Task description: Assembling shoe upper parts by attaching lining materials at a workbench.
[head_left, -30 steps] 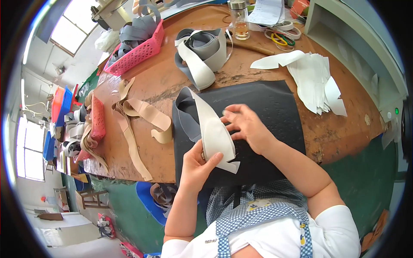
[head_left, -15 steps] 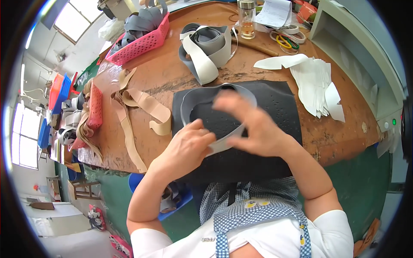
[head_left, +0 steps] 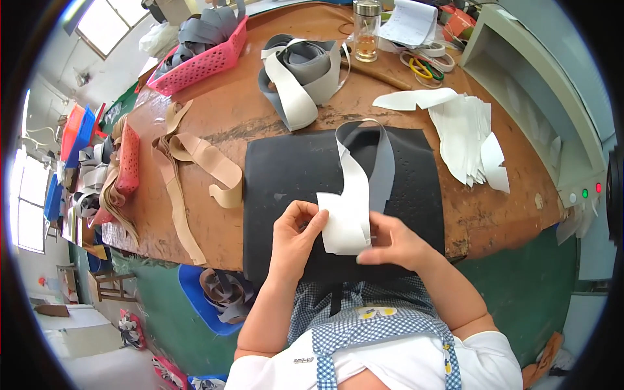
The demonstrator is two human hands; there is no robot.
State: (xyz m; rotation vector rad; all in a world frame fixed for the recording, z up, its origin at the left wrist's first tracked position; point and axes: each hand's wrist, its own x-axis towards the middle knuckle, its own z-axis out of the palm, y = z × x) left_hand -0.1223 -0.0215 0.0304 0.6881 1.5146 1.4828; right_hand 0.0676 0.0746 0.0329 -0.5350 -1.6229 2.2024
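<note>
A strip [head_left: 348,224], white on one face and grey on the other, stands in a loop over a black mat [head_left: 279,169]. My left hand [head_left: 296,237] pinches the left edge of its broad white end between thumb and fingers. At the right edge of the same end is my right hand [head_left: 395,244]; its fingertips go partly behind the strip, and the thumb curves by the lower corner. The far part of the loop rests toward the mat's back edge, grey face showing on the right.
Behind the mat lies a grey-white roll [head_left: 302,71]; tan strips [head_left: 201,156] lie left. White cut pieces [head_left: 461,136] are stacked right, near a grey machine housing [head_left: 552,84]. Farther back are a pink basket [head_left: 195,68], a glass bottle [head_left: 366,39] and a wooden stick [head_left: 383,75].
The strip's loop has turned and narrowed, and its white end now faces up between my hands. My right hand has come down from above the loop to the strip's right edge.
</note>
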